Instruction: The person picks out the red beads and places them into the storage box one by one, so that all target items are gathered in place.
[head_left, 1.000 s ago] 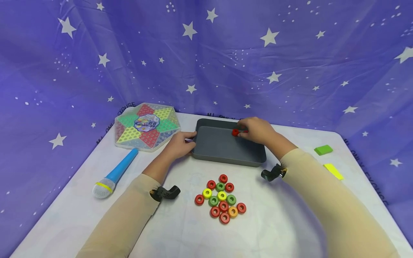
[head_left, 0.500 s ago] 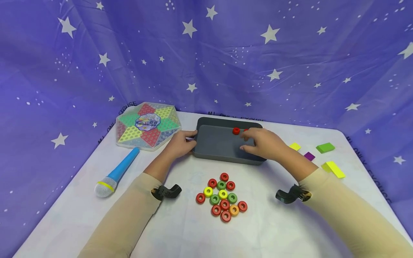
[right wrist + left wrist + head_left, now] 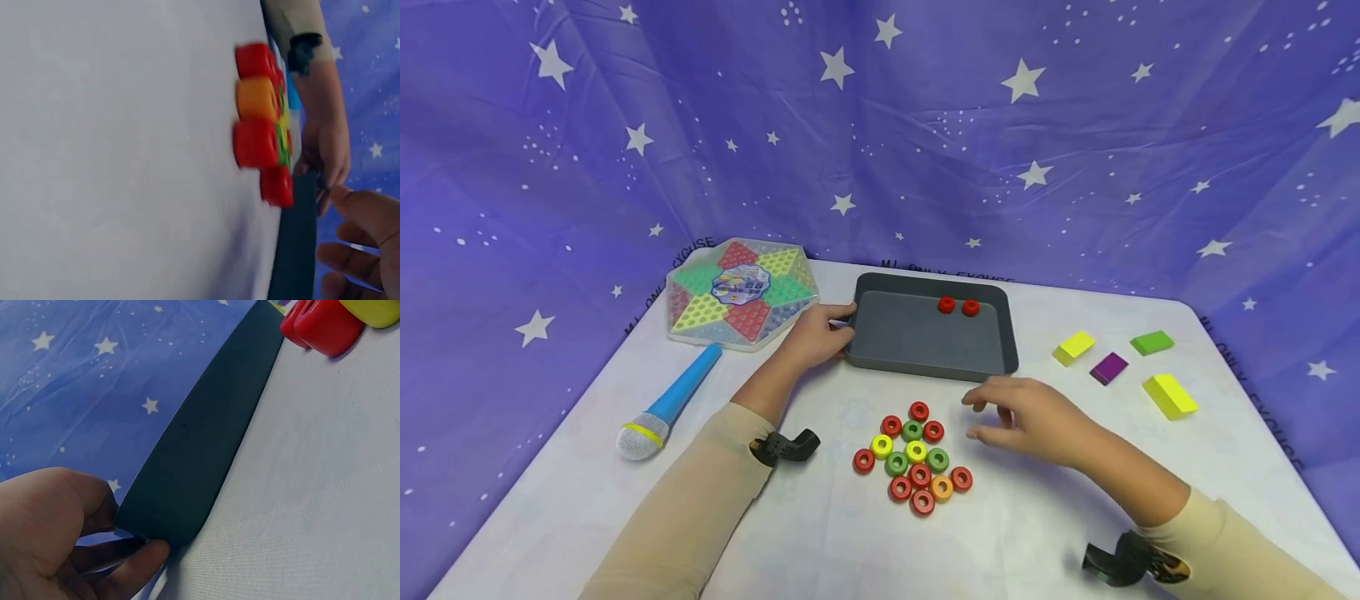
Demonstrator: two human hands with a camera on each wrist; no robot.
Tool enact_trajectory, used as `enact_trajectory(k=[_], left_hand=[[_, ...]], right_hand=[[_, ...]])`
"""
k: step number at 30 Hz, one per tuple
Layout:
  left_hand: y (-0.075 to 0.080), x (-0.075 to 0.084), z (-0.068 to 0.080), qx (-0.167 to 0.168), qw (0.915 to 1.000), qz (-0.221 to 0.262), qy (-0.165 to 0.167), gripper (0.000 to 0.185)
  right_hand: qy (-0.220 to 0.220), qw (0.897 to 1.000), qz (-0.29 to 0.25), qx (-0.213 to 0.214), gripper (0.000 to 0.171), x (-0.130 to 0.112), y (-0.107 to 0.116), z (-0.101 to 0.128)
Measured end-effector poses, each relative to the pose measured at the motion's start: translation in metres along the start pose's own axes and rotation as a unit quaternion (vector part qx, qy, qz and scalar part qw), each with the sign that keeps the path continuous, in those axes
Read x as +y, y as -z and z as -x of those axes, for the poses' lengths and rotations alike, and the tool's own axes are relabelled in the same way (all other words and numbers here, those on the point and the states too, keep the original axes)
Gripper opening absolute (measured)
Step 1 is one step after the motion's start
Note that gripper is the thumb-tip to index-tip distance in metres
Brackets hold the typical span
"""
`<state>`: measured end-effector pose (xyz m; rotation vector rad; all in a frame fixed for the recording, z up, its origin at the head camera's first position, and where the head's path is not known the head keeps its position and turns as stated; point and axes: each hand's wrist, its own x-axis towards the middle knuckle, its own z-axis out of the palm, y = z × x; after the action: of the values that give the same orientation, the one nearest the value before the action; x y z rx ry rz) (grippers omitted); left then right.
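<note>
Back from the tray (image 3: 1009, 342), my right hand (image 3: 1026, 417) hovered spread beside the rings (image 3: 914, 457) at lower centre; my left hand (image 3: 812, 333) gripped the tray's corner.

The right wrist view is blurred: the cluster of red, orange and green rings (image 3: 261, 125) smears together. In the left wrist view, the dark grey rectangular tray (image 3: 206, 434) and a red ring (image 3: 325, 325) are cut off by the top edge.

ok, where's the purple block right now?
In the head view the purple block lies on the table's right side, between the yellow block, green block and yellow wedge, right of the grey tray.
</note>
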<state>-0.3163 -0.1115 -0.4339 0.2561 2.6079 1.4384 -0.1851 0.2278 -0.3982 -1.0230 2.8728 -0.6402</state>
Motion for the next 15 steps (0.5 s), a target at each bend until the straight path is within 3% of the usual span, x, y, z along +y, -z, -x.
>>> enact_trajectory(k=[6,15], left_hand=[[0.0,0.001,0.0,-0.002,1.0,-0.001,0.006,0.057],[-0.001,-0.001,-0.001,0.0,1.0,0.005,0.002,0.056]], right_hand=[[0.032,0.999,-0.031,-0.013,0.034,-0.012,-0.019,0.025],[0.052,0.998,-0.037,-0.01,0.03,-0.019,-0.047,0.037]])
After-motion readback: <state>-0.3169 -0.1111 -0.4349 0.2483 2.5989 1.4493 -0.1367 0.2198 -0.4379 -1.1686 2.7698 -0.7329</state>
